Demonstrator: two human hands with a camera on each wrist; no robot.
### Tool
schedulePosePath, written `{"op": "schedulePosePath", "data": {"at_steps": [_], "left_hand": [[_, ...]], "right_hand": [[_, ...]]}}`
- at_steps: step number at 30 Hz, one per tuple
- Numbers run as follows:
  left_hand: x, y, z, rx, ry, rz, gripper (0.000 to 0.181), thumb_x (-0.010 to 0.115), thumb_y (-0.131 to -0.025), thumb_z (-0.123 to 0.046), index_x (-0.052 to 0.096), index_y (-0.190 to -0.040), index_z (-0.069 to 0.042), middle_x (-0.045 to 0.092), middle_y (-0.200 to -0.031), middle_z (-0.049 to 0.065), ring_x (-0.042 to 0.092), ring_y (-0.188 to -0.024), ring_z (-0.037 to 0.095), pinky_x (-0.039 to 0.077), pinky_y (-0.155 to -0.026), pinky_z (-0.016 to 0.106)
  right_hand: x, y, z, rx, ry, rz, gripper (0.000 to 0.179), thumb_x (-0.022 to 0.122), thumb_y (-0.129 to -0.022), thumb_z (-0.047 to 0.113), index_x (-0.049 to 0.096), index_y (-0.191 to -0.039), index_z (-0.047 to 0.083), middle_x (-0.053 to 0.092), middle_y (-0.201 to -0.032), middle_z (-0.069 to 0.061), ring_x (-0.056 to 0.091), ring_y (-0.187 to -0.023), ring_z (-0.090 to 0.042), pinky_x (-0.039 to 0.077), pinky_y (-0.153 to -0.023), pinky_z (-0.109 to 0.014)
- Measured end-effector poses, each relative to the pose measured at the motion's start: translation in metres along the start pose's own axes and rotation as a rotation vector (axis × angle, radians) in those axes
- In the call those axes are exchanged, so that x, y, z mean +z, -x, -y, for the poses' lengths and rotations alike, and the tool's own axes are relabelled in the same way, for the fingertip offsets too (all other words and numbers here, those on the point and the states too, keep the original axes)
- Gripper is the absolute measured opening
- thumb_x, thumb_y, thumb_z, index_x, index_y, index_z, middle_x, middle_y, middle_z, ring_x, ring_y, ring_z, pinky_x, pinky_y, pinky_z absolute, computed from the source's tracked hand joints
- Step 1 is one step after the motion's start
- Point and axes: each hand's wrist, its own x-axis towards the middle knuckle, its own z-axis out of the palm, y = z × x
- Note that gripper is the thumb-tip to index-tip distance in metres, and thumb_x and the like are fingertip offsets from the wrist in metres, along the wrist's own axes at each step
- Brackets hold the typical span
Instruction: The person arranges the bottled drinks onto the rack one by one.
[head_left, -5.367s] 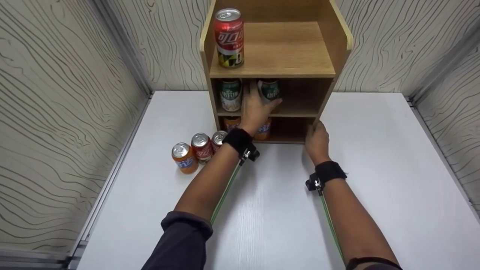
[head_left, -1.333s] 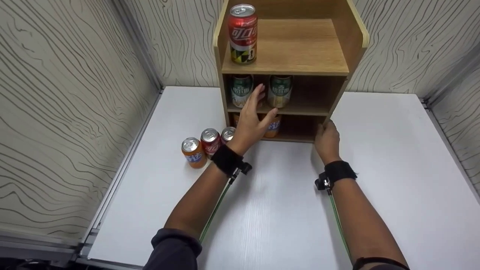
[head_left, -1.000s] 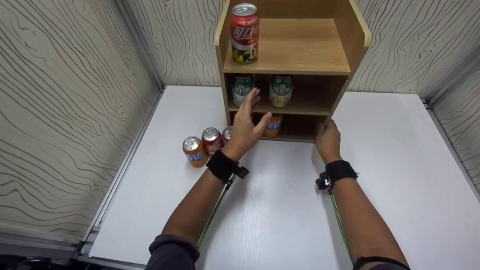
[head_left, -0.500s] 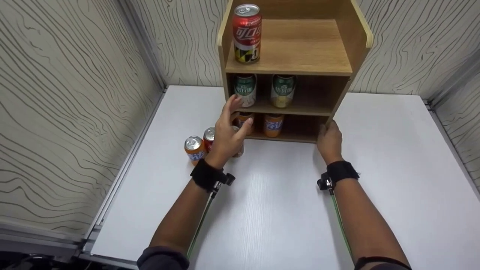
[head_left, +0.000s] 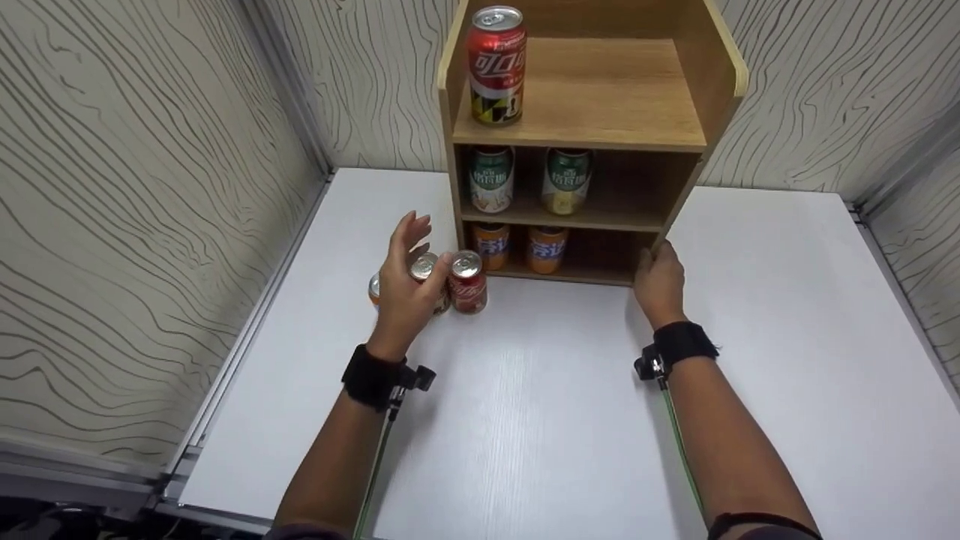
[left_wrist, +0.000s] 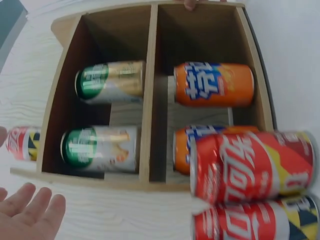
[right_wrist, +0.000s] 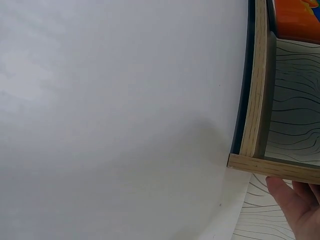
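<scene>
My left hand (head_left: 405, 292) is raised over the small cans left of the wooden shelf (head_left: 577, 135), with loosely bent fingers and nothing held. Its thumb overlaps a red cola can (head_left: 424, 264) in the head view. Another red cola can (head_left: 469, 283) stands right of the thumb, by the shelf's front left corner. An orange soda can (head_left: 373, 288) is mostly hidden behind the hand. In the left wrist view, fingers (left_wrist: 30, 212) spread apart from the red cans (left_wrist: 252, 165). My right hand (head_left: 660, 283) holds the shelf's lower right side edge, thumb (right_wrist: 285, 197) against the wood.
A tall red cola can (head_left: 497, 67) stands on the top level at left. Two green-and-white cans (head_left: 491, 180) occupy the middle level, and two orange cans (head_left: 547, 250) the bottom one. Patterned walls (head_left: 135, 225) enclose the white table (head_left: 525, 420) at the back and sides.
My left hand has withdrawn from the middle level, moving left and down to the red cans. The second green-and-white can now stands there released. My right hand has stayed on the shelf.
</scene>
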Motion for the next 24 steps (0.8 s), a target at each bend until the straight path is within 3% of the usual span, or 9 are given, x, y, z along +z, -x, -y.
{"op": "schedulePosePath", "data": {"at_steps": [9,17,24], "left_hand": [[-0.022,0.008,0.015,-0.013,-0.02,-0.056,0.068,0.068,-0.099,-0.007,0.036,-0.157,0.004,0.056,-0.151,0.022,0.054,-0.143,0.036,0.049,-0.116,0.049],[-0.029,0.022,0.033,-0.053,-0.049,-0.097,0.07,0.073,-0.095,-0.006,0.039,-0.156,0.004,0.057,-0.15,0.024,0.056,-0.141,0.039,0.05,-0.115,0.05],[-0.035,0.032,0.049,-0.036,-0.126,-0.117,0.068,0.078,-0.092,-0.006,0.045,-0.151,0.006,0.061,-0.146,0.025,0.059,-0.138,0.04,0.052,-0.113,0.05]], "right_hand": [[-0.001,0.001,0.002,0.018,-0.012,0.024,0.041,0.038,-0.113,0.017,0.049,-0.142,-0.01,0.062,-0.131,-0.031,0.062,-0.123,-0.043,0.049,-0.102,-0.054],[-0.002,0.001,0.002,0.008,-0.004,0.02,0.042,0.038,-0.113,0.017,0.048,-0.144,-0.01,0.06,-0.138,-0.032,0.059,-0.131,-0.045,0.048,-0.108,-0.056],[-0.001,0.001,0.003,0.013,-0.004,0.009,0.04,0.04,-0.113,0.015,0.049,-0.143,-0.01,0.061,-0.137,-0.032,0.059,-0.131,-0.045,0.048,-0.107,-0.056]]}}
